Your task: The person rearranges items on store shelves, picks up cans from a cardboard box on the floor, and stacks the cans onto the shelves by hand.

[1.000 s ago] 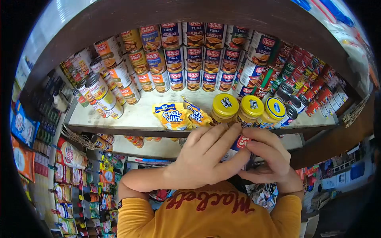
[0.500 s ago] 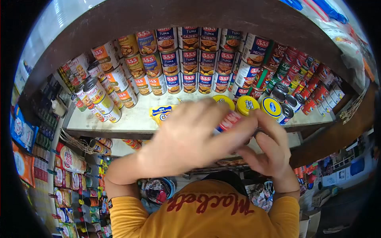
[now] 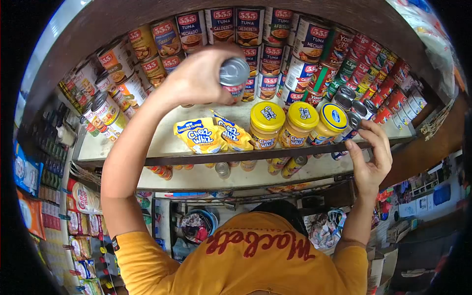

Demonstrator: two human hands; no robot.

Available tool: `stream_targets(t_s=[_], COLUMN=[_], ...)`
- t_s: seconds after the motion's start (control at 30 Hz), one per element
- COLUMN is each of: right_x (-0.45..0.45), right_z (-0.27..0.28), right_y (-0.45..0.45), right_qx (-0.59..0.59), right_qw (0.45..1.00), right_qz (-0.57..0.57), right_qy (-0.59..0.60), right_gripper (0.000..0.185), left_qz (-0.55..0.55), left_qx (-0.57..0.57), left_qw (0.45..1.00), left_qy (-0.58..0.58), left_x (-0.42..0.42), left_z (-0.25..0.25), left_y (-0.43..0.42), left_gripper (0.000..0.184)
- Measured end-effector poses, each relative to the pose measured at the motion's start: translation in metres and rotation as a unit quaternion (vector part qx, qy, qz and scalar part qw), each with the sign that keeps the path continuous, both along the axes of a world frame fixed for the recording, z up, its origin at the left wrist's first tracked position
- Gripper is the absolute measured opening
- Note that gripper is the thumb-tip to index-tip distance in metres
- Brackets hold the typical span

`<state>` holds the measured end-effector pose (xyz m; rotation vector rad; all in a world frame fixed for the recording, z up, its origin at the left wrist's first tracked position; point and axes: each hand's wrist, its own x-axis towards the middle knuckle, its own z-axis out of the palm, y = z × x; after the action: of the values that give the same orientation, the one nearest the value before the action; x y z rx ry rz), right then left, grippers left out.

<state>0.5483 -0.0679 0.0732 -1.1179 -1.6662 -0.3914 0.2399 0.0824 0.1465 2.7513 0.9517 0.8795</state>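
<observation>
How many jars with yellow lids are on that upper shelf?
3. Along the front edge of the upper shelf: the left jar beside the yellow pouches, the middle jar, and the right jar nearest the right hand. Others could be hidden.

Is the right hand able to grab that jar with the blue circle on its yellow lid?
Probably yes. The right hand looks empty and is close by, and the jar stands near the shelf's front edge with nothing covering its lid.
</observation>
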Motion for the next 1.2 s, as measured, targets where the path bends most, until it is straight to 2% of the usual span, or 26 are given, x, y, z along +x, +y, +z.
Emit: stream_targets(t_s=[0.03, 0.07, 0.13, 0.17, 0.37, 0.5, 0.6, 0.67, 0.73, 0.77, 0.83, 0.93, 1.0, 1.03, 1.13, 1.2], right_x=[0.001, 0.002, 0.004, 0.005, 0.005, -0.011, -0.031, -0.048, -0.059, -0.065, -0.074, -0.083, -0.088, -0.092, -0.089, -0.087], right_z=[-0.002, -0.004, -0.009, -0.010, -0.011, 0.017, 0.054, 0.076, 0.084, 0.088, 0.096, 0.101, 0.104, 0.104, 0.100, 0.098], right_y=[0.000, 0.000, -0.001, -0.002, 0.003, 0.020, 0.050, 0.073, 0.096, 0.110, 0.137, 0.160, 0.172, 0.178, 0.193, 0.202], right_qx=[-0.010, -0.019, -0.032, -0.038, -0.067, -0.050, 0.036, 0.066, 0.043, 0.064, 0.108, 0.127, 0.118, 0.112, 0.132, 0.152], right_qw=[1.000, 1.000, 0.999, 0.999, 0.998, 0.998, 0.982, 0.962, 0.948, 0.941, 0.924, 0.912, 0.929, 0.936, 0.912, 0.915], right_qz=[0.002, 0.004, -0.004, -0.007, 0.012, 0.029, 0.028, 0.008, -0.064, -0.081, -0.115, -0.158, -0.164, -0.166, -0.192, -0.189], right_qy=[0.004, 0.007, 0.014, 0.012, 0.014, -0.037, -0.181, -0.265, -0.310, -0.324, -0.349, -0.356, -0.312, -0.289, -0.338, -0.322], right_gripper=[0.026, 0.026, 0.025, 0.024, 0.023, 0.021, 0.023, 0.029, 0.035, 0.034, 0.031, 0.034, 0.032, 0.032, 0.032, 0.032], left_qz=[-0.005, -0.023, -0.038, -0.062, -0.053, -0.084, -0.136, -0.151, -0.140, -0.144, -0.071, -0.026, 0.002, -0.011, -0.052, -0.069], left_qx=[-0.003, -0.063, -0.072, -0.046, -0.103, -0.101, -0.111, -0.130, -0.163, -0.195, -0.224, -0.209, -0.187, -0.202, -0.260, -0.296], left_qw=[0.999, 0.995, 0.989, 0.990, 0.980, 0.979, 0.977, 0.970, 0.965, 0.958, 0.958, 0.963, 0.967, 0.970, 0.964, 0.951], left_qy=[0.040, 0.072, 0.123, 0.117, 0.162, 0.157, 0.118, 0.138, 0.151, 0.156, 0.163, 0.170, 0.175, 0.133, 0.012, -0.064], left_x=[0.006, 0.012, 0.022, 0.024, 0.038, 0.045, 0.047, 0.043, 0.036, 0.029, 0.019, -0.002, -0.014, -0.023, -0.041, -0.047], left_z=[-0.005, -0.006, -0.013, -0.021, -0.037, -0.047, -0.059, -0.054, -0.051, -0.052, -0.031, -0.015, -0.011, -0.015, -0.019, -0.020], left_y=[0.005, 0.011, 0.018, 0.023, 0.036, 0.047, 0.053, 0.052, 0.053, 0.056, 0.034, 0.023, 0.020, 0.023, 0.023, 0.021], left_gripper=[0.062, 0.060, 0.058, 0.058, 0.052, 0.044, 0.038, 0.047, 0.055, 0.064, 0.065, 0.069, 0.069, 0.067, 0.064, 0.060])
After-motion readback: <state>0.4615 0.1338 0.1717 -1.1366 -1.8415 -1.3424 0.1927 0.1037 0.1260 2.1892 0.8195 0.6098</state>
